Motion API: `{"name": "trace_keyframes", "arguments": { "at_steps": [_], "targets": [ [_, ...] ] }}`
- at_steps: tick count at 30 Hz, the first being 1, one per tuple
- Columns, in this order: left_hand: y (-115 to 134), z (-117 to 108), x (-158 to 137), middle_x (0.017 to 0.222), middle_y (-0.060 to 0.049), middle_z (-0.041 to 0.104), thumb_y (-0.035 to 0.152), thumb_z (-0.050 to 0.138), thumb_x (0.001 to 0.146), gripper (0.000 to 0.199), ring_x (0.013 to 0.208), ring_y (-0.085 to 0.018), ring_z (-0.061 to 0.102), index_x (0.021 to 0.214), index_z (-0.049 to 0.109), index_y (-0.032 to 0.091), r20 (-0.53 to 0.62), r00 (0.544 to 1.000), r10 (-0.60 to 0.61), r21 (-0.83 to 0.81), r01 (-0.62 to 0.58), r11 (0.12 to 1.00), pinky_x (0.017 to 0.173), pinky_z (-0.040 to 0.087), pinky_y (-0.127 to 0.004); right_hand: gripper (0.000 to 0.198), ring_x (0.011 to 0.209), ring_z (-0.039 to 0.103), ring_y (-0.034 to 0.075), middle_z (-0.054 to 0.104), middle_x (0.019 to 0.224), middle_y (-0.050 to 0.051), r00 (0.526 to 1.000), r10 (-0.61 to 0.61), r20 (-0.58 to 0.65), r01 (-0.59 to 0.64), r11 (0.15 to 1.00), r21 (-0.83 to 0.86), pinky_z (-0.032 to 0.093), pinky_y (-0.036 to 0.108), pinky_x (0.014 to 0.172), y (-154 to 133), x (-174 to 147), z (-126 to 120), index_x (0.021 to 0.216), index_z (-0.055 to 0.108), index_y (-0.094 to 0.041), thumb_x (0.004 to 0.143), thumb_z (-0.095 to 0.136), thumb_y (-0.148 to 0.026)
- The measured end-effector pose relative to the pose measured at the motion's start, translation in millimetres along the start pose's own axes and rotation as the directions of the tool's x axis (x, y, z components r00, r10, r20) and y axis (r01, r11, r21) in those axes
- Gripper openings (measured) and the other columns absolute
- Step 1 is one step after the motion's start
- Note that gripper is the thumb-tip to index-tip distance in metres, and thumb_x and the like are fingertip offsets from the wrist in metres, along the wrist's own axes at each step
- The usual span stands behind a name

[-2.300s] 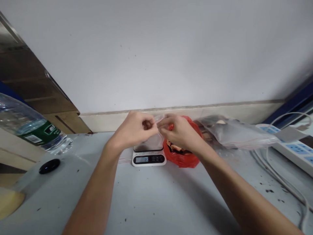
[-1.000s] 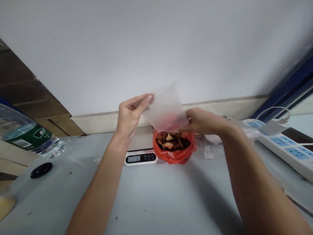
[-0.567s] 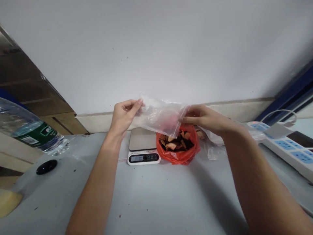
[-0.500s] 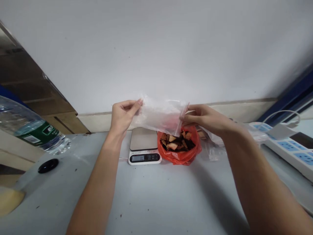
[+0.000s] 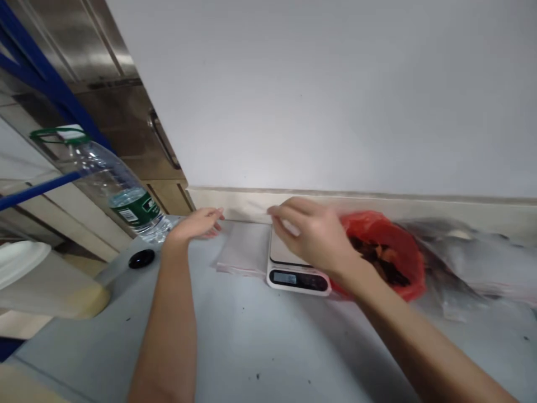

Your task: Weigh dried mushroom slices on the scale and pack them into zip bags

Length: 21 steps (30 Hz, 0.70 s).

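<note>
My left hand (image 5: 200,223) is at the table's back edge, left of a flat clear plastic bag (image 5: 244,249). Its fingers are apart and I see nothing in them. Over the pan of a white digital scale (image 5: 297,281) hovers my right hand (image 5: 312,232), slightly blurred, its fingers curved and apart with nothing visible between them. The bag lies against the scale's left side. The scale's display is lit but too blurred to read. Right of the scale stands an open red plastic bag (image 5: 409,254) with dark and brown dried pieces inside, partly hidden by my right wrist.
A large water bottle (image 5: 136,207) stands at the back left, near a round black object (image 5: 141,258). A pale, white-topped container (image 5: 46,280) is at the far left. More clear plastic bags (image 5: 482,263) lie at the right. A wall (image 5: 356,101) rises behind the table.
The clear bag stretched between both hands is out of them; a clear bag now shows flat left of the scale. My hands have moved apart from it, and the view has turned left.
</note>
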State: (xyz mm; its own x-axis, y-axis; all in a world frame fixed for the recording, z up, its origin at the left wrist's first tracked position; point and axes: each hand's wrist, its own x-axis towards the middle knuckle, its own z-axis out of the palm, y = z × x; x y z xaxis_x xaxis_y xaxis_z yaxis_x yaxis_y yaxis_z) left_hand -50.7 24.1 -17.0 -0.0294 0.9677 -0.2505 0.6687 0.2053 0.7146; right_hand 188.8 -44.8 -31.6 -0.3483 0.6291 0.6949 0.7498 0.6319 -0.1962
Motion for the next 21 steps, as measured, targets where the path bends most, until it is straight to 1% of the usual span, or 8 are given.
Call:
{"name": "trace_keyframes", "arguments": {
  "at_steps": [2, 4, 6, 8, 10, 13, 17, 21],
  "targets": [
    [-14.2, 1.1, 2.6, 0.068, -0.003, 0.067, 0.044, 0.054, 0.093, 0.026, 0.077, -0.025, 0.075, 0.085, 0.060, 0.021, 0.064, 0.996, -0.064, -0.013, 0.065, 0.998, 0.070, 0.061, -0.033, 0.029, 0.079, 0.070, 0.019, 0.076, 0.086, 0.011, 0.961, -0.070, 0.269, 0.111, 0.984, -0.141, 0.044, 0.026, 0.057, -20.0, 5.4, 24.1, 0.091, 0.078, -0.016, 0.094, 0.051, -0.006],
    [-24.3, 4.5, 4.8, 0.066, -0.001, 0.064, 0.046, 0.050, 0.095, 0.027, 0.071, -0.023, 0.074, 0.085, 0.056, 0.022, 0.141, 0.986, -0.095, -0.023, 0.099, 0.995, 0.068, 0.062, -0.034, 0.029, 0.082, 0.071, 0.021, 0.077, 0.089, 0.013, 0.846, -0.087, 0.525, 0.196, 0.968, -0.155, 0.042, 0.027, 0.055, -37.1, 5.3, 43.7, 0.094, 0.077, -0.016, 0.093, 0.052, -0.002],
    [-30.8, 7.4, 7.9, 0.066, 0.001, 0.064, 0.047, 0.056, 0.092, 0.026, 0.069, -0.022, 0.073, 0.085, 0.054, 0.023, 0.207, 0.975, -0.086, -0.020, 0.092, 0.996, 0.068, 0.062, -0.033, 0.027, 0.088, 0.072, 0.023, 0.077, 0.094, 0.015, 0.725, -0.092, 0.683, 0.229, 0.967, -0.113, 0.044, 0.028, 0.058, -48.2, 0.8, 57.6, 0.100, 0.077, -0.016, 0.094, 0.053, -0.003],
    [-34.3, 9.7, 13.3, 0.065, 0.002, 0.063, 0.042, 0.069, 0.082, 0.025, 0.067, -0.021, 0.071, 0.082, 0.053, 0.023, 0.243, 0.969, -0.051, 0.012, 0.050, 0.999, 0.067, 0.060, -0.032, 0.024, 0.094, 0.072, 0.026, 0.077, 0.101, 0.016, 0.663, -0.075, 0.745, 0.204, 0.975, -0.084, 0.048, 0.030, 0.063, -52.7, -5.1, 65.8, 0.107, 0.076, -0.016, 0.098, 0.055, -0.012],
    [-34.6, 13.2, 20.6, 0.062, 0.006, 0.058, 0.029, 0.079, 0.069, 0.029, 0.065, -0.018, 0.065, 0.077, 0.052, 0.023, 0.236, 0.972, 0.016, 0.071, -0.034, 0.997, 0.066, 0.056, -0.028, 0.025, 0.098, 0.073, 0.027, 0.077, 0.106, 0.016, 0.645, -0.043, 0.763, 0.158, 0.984, -0.078, 0.051, 0.032, 0.068, -52.4, -9.7, 69.5, 0.114, 0.076, -0.017, 0.101, 0.054, -0.020],
    [-29.7, 25.4, 31.2, 0.065, 0.008, 0.053, 0.011, 0.076, 0.059, 0.028, 0.068, -0.015, 0.059, 0.077, 0.058, 0.023, 0.221, 0.961, 0.169, 0.150, -0.205, 0.967, 0.066, 0.049, -0.023, 0.031, 0.099, 0.073, 0.026, 0.076, 0.110, 0.015, 0.637, -0.009, 0.771, 0.087, 0.994, -0.060, 0.051, 0.032, 0.073, -48.8, -12.3, 71.5, 0.117, 0.075, -0.018, 0.101, 0.050, -0.013],
    [-20.5, 49.2, 37.3, 0.077, 0.004, 0.063, 0.011, 0.065, 0.068, 0.034, 0.072, -0.016, 0.062, 0.100, 0.072, 0.023, 0.310, 0.902, 0.300, 0.215, -0.374, 0.902, 0.067, 0.048, -0.023, 0.035, 0.101, 0.073, 0.026, 0.075, 0.119, 0.014, 0.664, -0.006, 0.747, 0.022, 1.000, -0.011, 0.052, 0.033, 0.076, -45.6, -13.4, 74.0, 0.121, 0.074, -0.018, 0.100, 0.048, -0.009],
    [-16.2, 63.0, 37.6, 0.098, -0.002, 0.074, 0.031, 0.063, 0.084, 0.048, 0.088, -0.020, 0.070, 0.132, 0.069, 0.024, 0.361, 0.873, 0.329, 0.315, -0.446, 0.838, 0.078, 0.053, -0.026, 0.039, 0.107, 0.071, 0.029, 0.074, 0.119, 0.017, 0.679, -0.025, 0.734, 0.026, 1.000, 0.010, 0.055, 0.036, 0.078, -47.1, -17.4, 72.6, 0.123, 0.074, -0.015, 0.098, 0.045, -0.005]
  ]
}}
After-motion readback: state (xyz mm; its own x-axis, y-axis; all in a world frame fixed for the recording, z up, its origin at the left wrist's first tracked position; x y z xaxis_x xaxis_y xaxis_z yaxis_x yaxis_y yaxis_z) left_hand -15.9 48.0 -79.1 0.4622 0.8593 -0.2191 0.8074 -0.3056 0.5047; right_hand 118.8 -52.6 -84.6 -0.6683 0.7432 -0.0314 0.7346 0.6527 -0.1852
